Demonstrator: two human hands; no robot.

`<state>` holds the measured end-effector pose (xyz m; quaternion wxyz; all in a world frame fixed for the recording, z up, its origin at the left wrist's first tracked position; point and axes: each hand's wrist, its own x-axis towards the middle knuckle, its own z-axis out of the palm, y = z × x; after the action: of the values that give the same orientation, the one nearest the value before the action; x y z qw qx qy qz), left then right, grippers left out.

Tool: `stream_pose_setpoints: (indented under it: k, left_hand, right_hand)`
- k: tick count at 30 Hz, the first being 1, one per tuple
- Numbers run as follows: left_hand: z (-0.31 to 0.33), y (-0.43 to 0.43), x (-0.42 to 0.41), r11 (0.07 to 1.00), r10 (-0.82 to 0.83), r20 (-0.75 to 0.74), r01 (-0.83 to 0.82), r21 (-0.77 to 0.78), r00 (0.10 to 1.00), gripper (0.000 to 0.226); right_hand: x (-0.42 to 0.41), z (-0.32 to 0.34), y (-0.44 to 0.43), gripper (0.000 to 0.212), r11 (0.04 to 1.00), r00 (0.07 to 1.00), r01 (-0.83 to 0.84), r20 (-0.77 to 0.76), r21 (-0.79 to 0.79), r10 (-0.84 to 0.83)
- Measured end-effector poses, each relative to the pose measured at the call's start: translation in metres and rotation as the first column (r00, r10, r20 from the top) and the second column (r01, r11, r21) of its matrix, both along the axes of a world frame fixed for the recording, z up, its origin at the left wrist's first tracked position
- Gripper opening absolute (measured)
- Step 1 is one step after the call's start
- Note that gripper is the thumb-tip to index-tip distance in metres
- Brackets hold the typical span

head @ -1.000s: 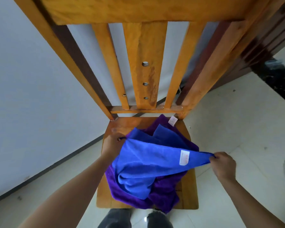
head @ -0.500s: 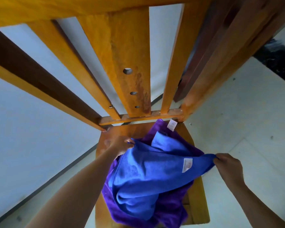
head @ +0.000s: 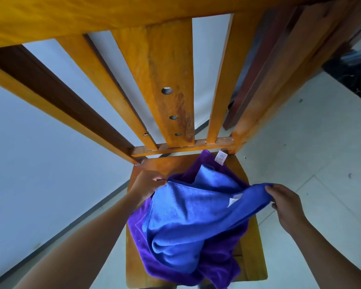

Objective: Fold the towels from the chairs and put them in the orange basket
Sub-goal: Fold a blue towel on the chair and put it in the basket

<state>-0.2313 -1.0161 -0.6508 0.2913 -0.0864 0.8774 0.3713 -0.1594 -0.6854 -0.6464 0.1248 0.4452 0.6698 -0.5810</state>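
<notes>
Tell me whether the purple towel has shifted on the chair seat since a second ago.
No. The purple towel lies as before: its white tag still sits beside the chair's right rear post.

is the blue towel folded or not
Not folded: the blue towel hangs rumpled between the left hand and right hand, each gripping an edge, its lower part bunched on the purple towel.
</notes>
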Motion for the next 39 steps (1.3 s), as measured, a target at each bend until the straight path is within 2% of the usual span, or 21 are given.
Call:
stream_pose_setpoints:
  k: [4, 8, 12, 15, 17, 19, 23, 24, 26, 28, 31, 33, 35, 36, 38, 39]
  left_hand:
    - [0.031, -0.014, 0.015, 0.997, 0.029, -0.006, -0.028, 0.072, 1.000, 0.014]
    - [0.067, -0.038, 0.033, 0.997, 0.063, -0.039, -0.061, 0.039, 0.997, 0.024]
    - [0.116, -0.057, 0.061, 0.998, 0.066, -0.089, -0.066, 0.009, 0.994, 0.026]
    - [0.162, -0.066, 0.094, 0.993, 0.115, -0.196, -0.120, -0.017, 0.974, 0.032]
    - [0.193, -0.071, 0.111, 0.987, 0.156, -0.273, -0.160, 0.008, 0.949, 0.036]
    - [0.229, -0.074, 0.125, 0.977, 0.214, -0.359, -0.196, 0.086, 0.908, 0.040]
    - [0.291, -0.070, 0.143, 0.943, 0.330, -0.519, -0.257, 0.210, 0.789, 0.035]
    - [0.305, -0.067, 0.146, 0.935, 0.354, -0.547, -0.264, 0.238, 0.758, 0.031]
    - [0.330, -0.066, 0.150, 0.922, 0.386, -0.610, -0.259, 0.289, 0.692, 0.040]
    - [0.352, -0.066, 0.153, 0.926, 0.376, -0.656, -0.230, 0.300, 0.654, 0.051]
    - [0.374, -0.071, 0.159, 0.949, 0.311, -0.679, -0.177, 0.262, 0.665, 0.056]
    - [0.383, -0.078, 0.166, 0.966, 0.247, -0.697, -0.118, 0.228, 0.674, 0.047]
    - [0.387, -0.083, 0.174, 0.982, 0.145, -0.694, -0.017, 0.188, 0.705, 0.012]
    - [0.386, -0.088, 0.178, 0.988, 0.095, -0.694, 0.019, 0.155, 0.714, 0.005]
    - [0.380, -0.094, 0.184, 0.991, 0.063, -0.672, 0.034, 0.130, 0.738, 0.005]
    - [0.376, -0.097, 0.185, 0.992, 0.057, -0.673, 0.033, 0.120, 0.737, 0.017]
  right_hand:
    - [0.003, 0.015, 0.004, 0.007, 0.999, 0.998, -0.008, -0.058, 0.042, 0.010]
    - [0.007, 0.040, 0.014, 0.008, 0.998, 0.994, -0.047, -0.100, -0.029, 0.044]
    - [0.002, 0.083, 0.015, 0.035, 0.984, 0.980, -0.034, -0.199, -0.176, -0.001]
    - [0.010, 0.135, 0.009, 0.050, 0.969, 0.941, -0.100, -0.339, -0.228, 0.017]
    - [0.011, 0.171, 0.003, 0.045, 0.963, 0.891, -0.125, -0.455, -0.240, 0.002]
    - [0.013, 0.213, -0.001, 0.011, 0.951, 0.824, -0.170, -0.566, -0.259, -0.007]
    - [0.008, 0.270, 0.003, 0.051, 0.955, 0.726, -0.233, -0.687, -0.186, 0.043]
    - [0.007, 0.280, 0.004, 0.054, 0.952, 0.699, -0.250, -0.713, -0.177, 0.051]
    - [0.008, 0.306, 0.003, 0.055, 0.955, 0.658, -0.252, -0.751, -0.159, 0.048]
    - [0.011, 0.326, 0.003, 0.058, 0.957, 0.613, -0.255, -0.789, -0.138, 0.050]
    - [0.020, 0.344, 0.005, 0.065, 0.944, 0.591, -0.297, -0.804, -0.145, 0.063]
    - [0.030, 0.348, 0.002, 0.065, 0.937, 0.602, -0.328, -0.791, -0.119, 0.110]
    - [0.041, 0.349, -0.002, 0.063, 0.933, 0.628, -0.347, -0.762, -0.091, 0.160]
    - [0.047, 0.348, -0.004, 0.063, 0.934, 0.646, -0.349, -0.744, -0.084, 0.174]
    - [0.059, 0.344, -0.007, 0.063, 0.936, 0.680, -0.342, -0.710, -0.083, 0.185]
    - [0.065, 0.342, -0.008, 0.062, 0.938, 0.692, -0.336, -0.697, -0.081, 0.187]
